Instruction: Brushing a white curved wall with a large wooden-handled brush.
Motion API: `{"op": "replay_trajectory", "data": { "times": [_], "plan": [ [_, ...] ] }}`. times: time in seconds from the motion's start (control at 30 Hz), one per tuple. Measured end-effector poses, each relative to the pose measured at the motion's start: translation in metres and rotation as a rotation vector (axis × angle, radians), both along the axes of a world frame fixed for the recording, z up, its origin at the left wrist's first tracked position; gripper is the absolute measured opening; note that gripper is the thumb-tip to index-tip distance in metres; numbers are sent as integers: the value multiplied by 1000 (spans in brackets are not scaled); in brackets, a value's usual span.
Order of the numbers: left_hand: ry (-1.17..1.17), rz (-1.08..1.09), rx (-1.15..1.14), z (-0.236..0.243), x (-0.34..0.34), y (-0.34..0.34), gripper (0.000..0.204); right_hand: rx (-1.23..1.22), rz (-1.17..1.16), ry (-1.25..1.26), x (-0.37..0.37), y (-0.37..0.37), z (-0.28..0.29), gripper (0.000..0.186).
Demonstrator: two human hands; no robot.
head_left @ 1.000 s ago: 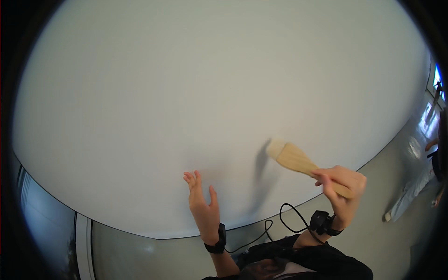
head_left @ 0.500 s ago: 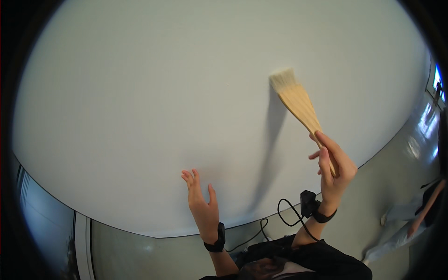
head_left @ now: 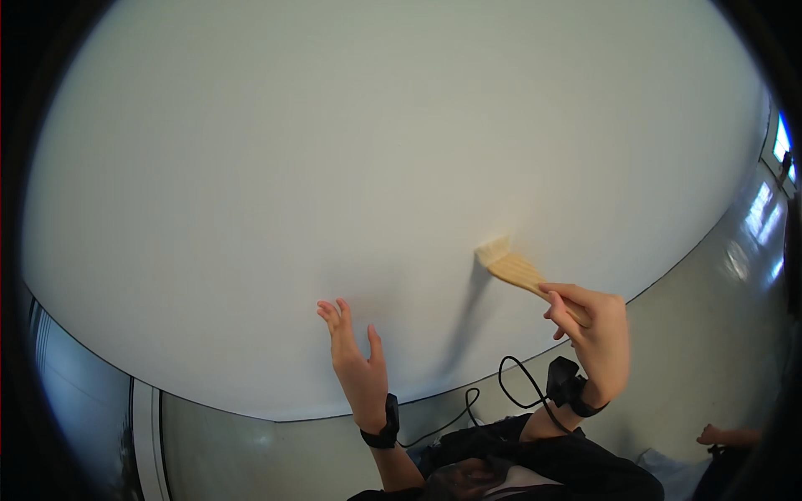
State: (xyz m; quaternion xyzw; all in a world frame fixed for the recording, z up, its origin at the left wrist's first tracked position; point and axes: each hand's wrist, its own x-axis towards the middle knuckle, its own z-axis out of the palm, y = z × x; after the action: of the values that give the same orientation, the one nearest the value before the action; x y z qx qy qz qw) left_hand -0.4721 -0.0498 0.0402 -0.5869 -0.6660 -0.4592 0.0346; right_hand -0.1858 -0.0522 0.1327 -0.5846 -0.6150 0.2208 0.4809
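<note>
A flat wooden brush [head_left: 520,271] with pale bristles is gripped by its handle in my right hand [head_left: 595,326]. Its bristle end points up and left and appears to meet the broad white wall surface [head_left: 376,150], where a long shadow falls below it. My left hand [head_left: 357,363] is lifted in front of the same surface with fingers and thumb apart, holding nothing. A soft shadow lies just above its fingertips; whether they touch the surface I cannot tell. Each wrist wears a black strap with a small box.
Black cables [head_left: 522,392] loop between my wrists and body. Past the surface's curved dark lower edge lies a shiny grey floor [head_left: 710,309]. At the lower right, another person's arm [head_left: 731,436] shows. A glassy panel [head_left: 83,392] stands at the lower left.
The brush has come down the white surface and tilted flatter, with my right hand bending at the wrist. My left hand has shifted slightly left. The other person has moved lower at the right.
</note>
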Motion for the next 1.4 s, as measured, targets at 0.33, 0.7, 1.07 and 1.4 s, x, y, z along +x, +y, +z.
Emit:
{"op": "replay_trajectory", "data": {
  "times": [0.33,0.7,1.07,1.4],
  "plan": [
    [28,30,-2,-17,-19,-12,61,-145,211,-168,3,17,-32,25],
    [-14,-13,16,-6,1,-2,61,735,7,128,-2,48,-24,24],
    [-12,-11,24,-13,-1,0,61,232,-46,95,-3,0,-15,18],
    [-3,8,27,-31,-10,3,66,-162,131,-146,2,42,-55,28]
  ]
}}
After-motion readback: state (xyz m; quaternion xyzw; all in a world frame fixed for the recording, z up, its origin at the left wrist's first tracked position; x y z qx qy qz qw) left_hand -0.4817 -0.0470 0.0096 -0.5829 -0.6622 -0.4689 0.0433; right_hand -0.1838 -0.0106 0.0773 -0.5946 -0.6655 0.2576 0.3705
